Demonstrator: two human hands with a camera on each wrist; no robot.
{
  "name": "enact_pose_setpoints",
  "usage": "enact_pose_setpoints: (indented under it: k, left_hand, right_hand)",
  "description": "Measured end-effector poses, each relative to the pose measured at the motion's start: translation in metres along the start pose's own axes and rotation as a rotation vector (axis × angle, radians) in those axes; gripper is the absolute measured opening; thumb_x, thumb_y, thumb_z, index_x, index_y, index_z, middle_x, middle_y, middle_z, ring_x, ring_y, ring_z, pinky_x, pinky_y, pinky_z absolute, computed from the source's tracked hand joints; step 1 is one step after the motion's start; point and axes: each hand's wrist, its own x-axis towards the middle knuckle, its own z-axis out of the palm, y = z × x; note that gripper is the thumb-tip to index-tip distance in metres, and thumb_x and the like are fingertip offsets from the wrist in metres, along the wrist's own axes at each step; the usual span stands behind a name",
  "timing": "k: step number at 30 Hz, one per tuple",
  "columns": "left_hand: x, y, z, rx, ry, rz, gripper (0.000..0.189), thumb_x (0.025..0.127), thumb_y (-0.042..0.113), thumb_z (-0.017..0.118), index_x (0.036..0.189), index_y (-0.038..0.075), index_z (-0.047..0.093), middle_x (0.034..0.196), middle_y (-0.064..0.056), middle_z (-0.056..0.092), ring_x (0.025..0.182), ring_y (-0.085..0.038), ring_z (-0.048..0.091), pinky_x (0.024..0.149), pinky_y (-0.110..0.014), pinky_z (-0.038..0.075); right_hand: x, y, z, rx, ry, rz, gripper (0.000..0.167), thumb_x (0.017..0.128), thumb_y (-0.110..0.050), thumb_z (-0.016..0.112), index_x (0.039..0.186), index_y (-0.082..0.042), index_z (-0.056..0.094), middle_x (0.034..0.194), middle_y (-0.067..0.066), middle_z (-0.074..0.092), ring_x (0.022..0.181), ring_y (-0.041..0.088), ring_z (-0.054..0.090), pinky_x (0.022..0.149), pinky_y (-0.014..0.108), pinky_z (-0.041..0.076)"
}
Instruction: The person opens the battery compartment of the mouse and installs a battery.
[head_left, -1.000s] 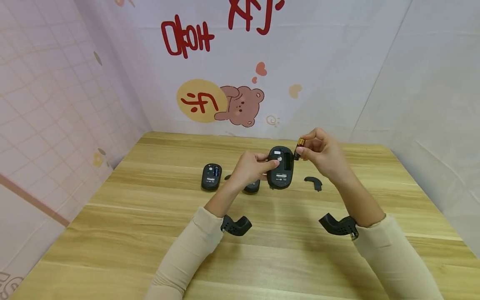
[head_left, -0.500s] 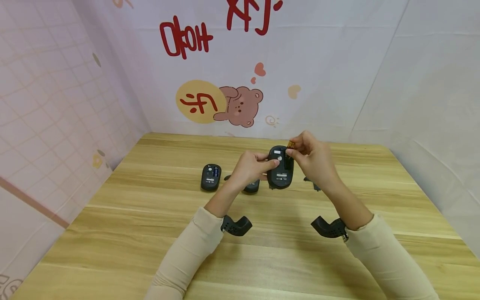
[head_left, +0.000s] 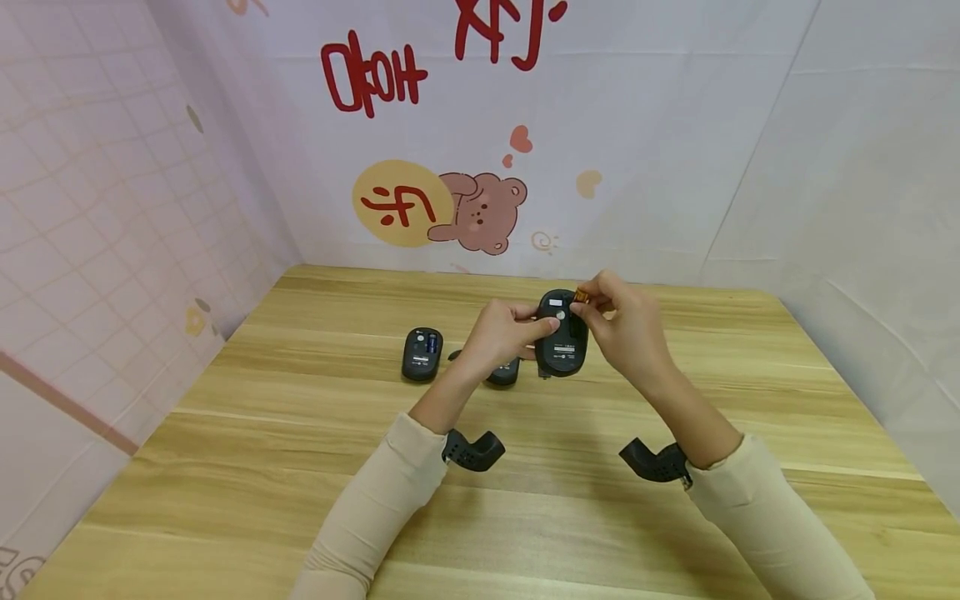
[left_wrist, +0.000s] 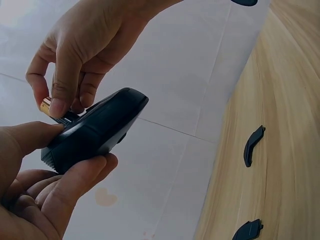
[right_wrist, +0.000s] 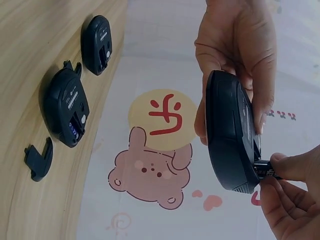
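Note:
My left hand (head_left: 501, 333) holds a black computer mouse (head_left: 561, 354) with its underside facing me, thumb across it and fingers beneath. Its battery slot, on the right side, is partly hidden by my right hand (head_left: 630, 329). That hand pinches a black and gold battery (head_left: 581, 296) between thumb and fingers. In the left wrist view the battery's gold end (left_wrist: 46, 105) sticks out and its dark part slants down into the slot. Seen from the right wrist, the battery (right_wrist: 264, 169) meets the end of the mouse (right_wrist: 227, 132).
Two more mice lie underside up on the wooden table: one at left (head_left: 422, 354), another (head_left: 502, 372) partly behind my left wrist. Batteries show in their slots. Loose battery covers (left_wrist: 253, 145) lie on the table too. A printed cloth wall stands behind.
My right hand has moved left, bringing the battery from beside the mouse to its slot, and has then lowered slightly. The left hand and mouse have stayed nearly still.

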Motion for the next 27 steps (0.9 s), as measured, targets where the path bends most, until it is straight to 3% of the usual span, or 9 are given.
enact_pose_setpoints:
  k: [5,14,27]
  left_hand:
    - [-0.0014,-0.0003,-0.0008,-0.027,-0.004,0.022,0.031,0.088,0.012,0.064,0.116,-0.001,0.063,0.100,-0.015,0.067,0.080,-0.021,0.068,0.063,-0.030,0.057]
    - [-0.0032,0.0013,-0.0028,-0.008,0.024,-0.001,0.035,0.088,0.018,0.065,0.119,0.003,0.062,0.102,-0.013,0.067,0.081,-0.018,0.067,0.066,-0.031,0.057]
    - [-0.0019,0.0001,0.0002,-0.050,0.027,-0.004,0.033,0.088,0.014,0.065,0.119,0.002,0.062,0.102,-0.015,0.067,0.083,-0.020,0.067,0.063,-0.029,0.057]
  right_hand:
    - [-0.0012,-0.0021,0.0003,0.002,0.003,0.023,0.019,0.074,0.007,0.073,0.087,0.003,0.059,0.081,0.014,0.065,0.067,0.023,0.063,0.061,0.034,0.055]
    - [-0.0026,-0.0068,-0.0002,0.004,-0.009,0.036,0.020,0.073,0.007,0.073,0.087,0.002,0.060,0.080,0.013,0.065,0.067,0.022,0.061,0.061,0.034,0.054]
    - [-0.0072,-0.0070,-0.0046,-0.003,-0.014,0.029,0.018,0.071,0.007,0.075,0.084,0.002,0.063,0.079,0.011,0.063,0.067,0.020,0.060,0.061,0.035,0.054]
